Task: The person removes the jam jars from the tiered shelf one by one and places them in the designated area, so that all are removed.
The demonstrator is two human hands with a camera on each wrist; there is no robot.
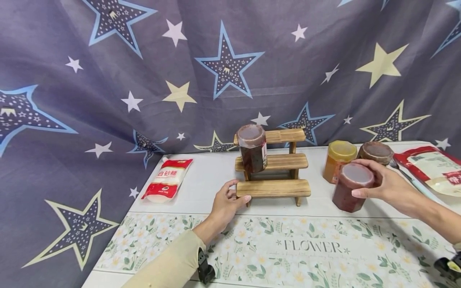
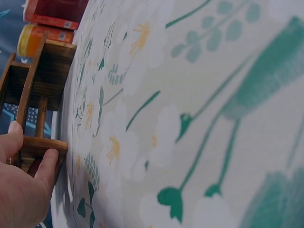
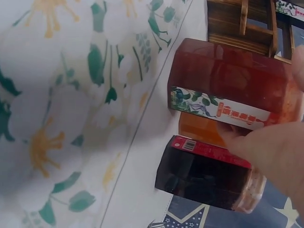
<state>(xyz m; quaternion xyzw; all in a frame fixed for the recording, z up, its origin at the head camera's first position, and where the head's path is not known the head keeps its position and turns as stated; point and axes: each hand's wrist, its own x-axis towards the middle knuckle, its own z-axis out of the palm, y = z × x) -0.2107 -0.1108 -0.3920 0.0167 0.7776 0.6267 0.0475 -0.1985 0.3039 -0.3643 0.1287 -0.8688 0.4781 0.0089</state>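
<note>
A three-step wooden display stand (image 1: pixel 273 188) is on the white table. My left hand (image 1: pixel 225 204) holds the left end of its lowest step; in the left wrist view the thumb (image 2: pixel 14 137) lies over the wood. A dark jam jar (image 1: pixel 253 154) with a translucent lid stands on the stand's left side, its exact step hard to tell. To the right, my right hand (image 1: pixel 383 182) grips a red jam jar (image 3: pixel 228 76) around its upper part. Whether that jar's base touches the table I cannot tell. Behind it are a yellow-lidded jar (image 1: pixel 340 154) and a dark brown jar (image 3: pixel 204 171).
A red and white sugar bag (image 1: pixel 168 180) lies at the left. Another red and white bag (image 1: pixel 432 164) lies at the far right, beside a partly hidden utensil (image 1: pixel 410 176). A floral mat (image 1: pixel 288 260) covers the front; a starry curtain (image 1: pixel 201 112) hangs behind.
</note>
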